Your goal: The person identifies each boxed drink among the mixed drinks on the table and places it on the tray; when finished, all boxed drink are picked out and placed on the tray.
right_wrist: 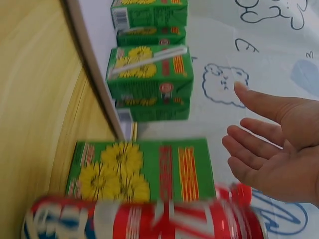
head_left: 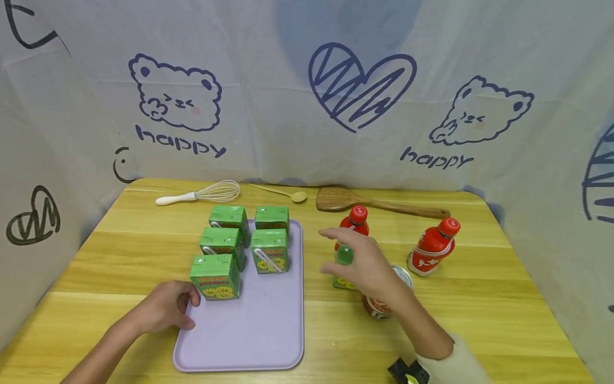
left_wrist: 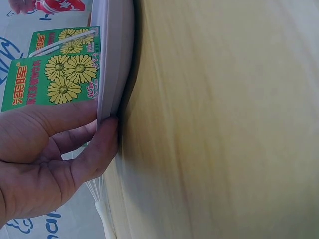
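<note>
My left hand (head_left: 168, 306) pinches the left rim of a lilac tray (head_left: 254, 336), thumb and fingers on either side of the edge in the left wrist view. Several green drink cartons (head_left: 216, 277) with yellow flowers stand in two columns on the tray, some with straws on their fronts. To the tray's right, my right hand (head_left: 366, 264) hovers with fingers spread over another green carton (right_wrist: 144, 169), partly hidden beneath it in the head view. The right hand holds nothing. A red and white can (head_left: 376, 308) stands beside that carton, under the right wrist.
Two red bottles (head_left: 431, 248) with red caps stand at the right, one behind my right hand. Along the back lie a white-handled whisk (head_left: 192, 195), a yellow spoon (head_left: 298, 197) and a wooden spatula (head_left: 336, 199). A small black object (head_left: 408, 372) is at the front edge. A printed cloth hangs behind.
</note>
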The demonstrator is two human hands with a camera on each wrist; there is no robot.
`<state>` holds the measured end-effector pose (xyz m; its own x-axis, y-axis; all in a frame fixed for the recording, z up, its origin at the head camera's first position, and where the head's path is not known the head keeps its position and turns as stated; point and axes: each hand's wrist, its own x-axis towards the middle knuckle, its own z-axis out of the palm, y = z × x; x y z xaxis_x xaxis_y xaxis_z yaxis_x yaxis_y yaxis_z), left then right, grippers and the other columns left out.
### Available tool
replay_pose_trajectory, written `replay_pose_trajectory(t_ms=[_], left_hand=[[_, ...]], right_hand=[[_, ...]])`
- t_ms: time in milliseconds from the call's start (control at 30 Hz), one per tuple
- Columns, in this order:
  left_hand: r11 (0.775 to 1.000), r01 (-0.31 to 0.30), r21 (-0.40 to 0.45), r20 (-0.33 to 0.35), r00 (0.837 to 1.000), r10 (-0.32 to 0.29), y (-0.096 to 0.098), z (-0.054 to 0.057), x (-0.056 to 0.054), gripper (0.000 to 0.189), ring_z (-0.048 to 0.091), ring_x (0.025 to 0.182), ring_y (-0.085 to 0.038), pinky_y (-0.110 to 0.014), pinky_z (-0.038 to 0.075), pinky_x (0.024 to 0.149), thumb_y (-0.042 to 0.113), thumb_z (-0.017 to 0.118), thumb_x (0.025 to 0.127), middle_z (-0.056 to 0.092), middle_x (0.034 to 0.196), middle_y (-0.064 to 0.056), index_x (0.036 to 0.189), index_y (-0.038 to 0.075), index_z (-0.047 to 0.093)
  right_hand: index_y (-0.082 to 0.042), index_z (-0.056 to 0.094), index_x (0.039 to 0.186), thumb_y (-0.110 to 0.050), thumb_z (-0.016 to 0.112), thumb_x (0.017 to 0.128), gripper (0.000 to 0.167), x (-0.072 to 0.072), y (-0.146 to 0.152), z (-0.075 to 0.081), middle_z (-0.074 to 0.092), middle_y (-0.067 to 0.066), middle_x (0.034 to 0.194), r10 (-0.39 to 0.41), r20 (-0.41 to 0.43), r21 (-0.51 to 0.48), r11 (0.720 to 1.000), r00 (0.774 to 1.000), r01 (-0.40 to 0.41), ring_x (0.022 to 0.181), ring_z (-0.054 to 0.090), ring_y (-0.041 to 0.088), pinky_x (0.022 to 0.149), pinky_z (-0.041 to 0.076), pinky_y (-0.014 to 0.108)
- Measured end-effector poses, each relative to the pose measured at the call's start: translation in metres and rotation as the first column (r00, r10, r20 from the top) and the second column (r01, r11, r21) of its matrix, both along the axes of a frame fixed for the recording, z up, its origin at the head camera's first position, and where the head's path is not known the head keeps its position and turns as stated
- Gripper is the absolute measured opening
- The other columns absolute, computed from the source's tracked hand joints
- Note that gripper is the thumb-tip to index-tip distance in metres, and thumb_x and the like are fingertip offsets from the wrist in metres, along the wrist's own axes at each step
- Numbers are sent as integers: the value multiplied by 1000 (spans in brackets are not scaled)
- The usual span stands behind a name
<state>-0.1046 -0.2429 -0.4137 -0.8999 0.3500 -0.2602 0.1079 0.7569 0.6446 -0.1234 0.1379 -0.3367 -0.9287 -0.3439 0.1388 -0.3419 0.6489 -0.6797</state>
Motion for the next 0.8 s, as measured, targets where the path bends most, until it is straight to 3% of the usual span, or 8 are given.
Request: replay_pose_trajectory(t_ms=[233, 467, 800], left_hand=[[1000, 6, -4, 1, 1000, -6, 0, -1, -1, 36, 46, 60, -12, -23, 40, 52, 2, 83, 58, 51, 67, -3, 84, 5, 59], [1000, -16, -14, 9, 1000, 16, 0, -1, -1, 37, 46, 62, -14, -23, 40, 52, 1, 83, 57, 52, 67, -4, 83, 5, 58], [999, -26, -22, 14, 1000, 26, 1, -1, -1, 37, 47, 62, -15, -23, 40, 52, 0, 83, 56, 52, 68, -4, 83, 5, 58]], right_hand=[[-14, 59, 126, -19, 79, 75, 55, 2, 31, -4, 63, 4, 125, -28, 24, 12, 1000, 999, 28, 111, 60, 26, 93, 48, 46], [-14, 62, 121, -21, 79, 75, 50, -3, 56, -5, 64, 6, 123, -53, 88, 62, 997, 995, 48, 118, 56, 32, 98, 43, 53], [-8, 64, 117, -22, 78, 76, 46, -13, 68, -15, 67, 10, 116, -8, 164, 22, 1000, 987, 4, 114, 60, 33, 96, 47, 47]])
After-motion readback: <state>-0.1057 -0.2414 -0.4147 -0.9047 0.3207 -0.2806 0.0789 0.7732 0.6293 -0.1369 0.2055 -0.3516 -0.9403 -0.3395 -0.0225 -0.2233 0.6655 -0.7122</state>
